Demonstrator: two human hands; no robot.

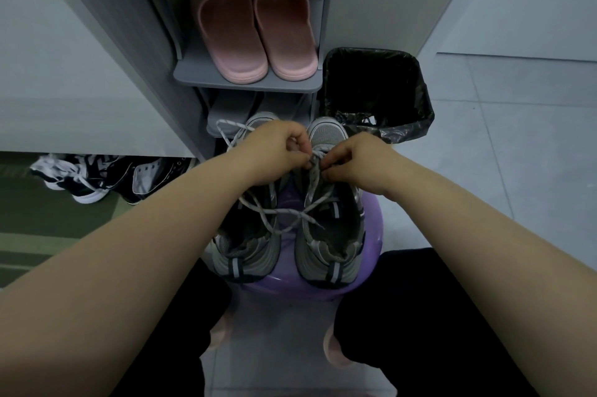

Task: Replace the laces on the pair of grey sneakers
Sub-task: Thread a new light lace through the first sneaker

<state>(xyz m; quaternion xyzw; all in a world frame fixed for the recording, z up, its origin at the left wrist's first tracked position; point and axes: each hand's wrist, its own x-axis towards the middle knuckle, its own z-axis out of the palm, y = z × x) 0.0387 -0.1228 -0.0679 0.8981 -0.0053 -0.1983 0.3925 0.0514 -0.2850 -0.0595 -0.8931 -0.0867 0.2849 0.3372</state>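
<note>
Your left hand point(278, 151) and right hand point(353, 160) both pinch the lace point(312, 184) at the toe end of the right-hand grey sneaker point(339, 230), standing on the purple stool point(290, 291); the lace looks soft, light and limp, so hold it near its tip.

Two grey sneakers point(329, 254) are set side by side, toes pointing away, on a purple stool point(284, 292), which stands on the tiled floor point(517, 144). A bin point(378, 89) is placed on the floor just beside a rack point(145, 41). Pink slippers point(226, 34) are kept on a rack shelf point(245, 85). Black-and-white shoes point(93, 180) are left on a green mat point(48, 222).
</note>
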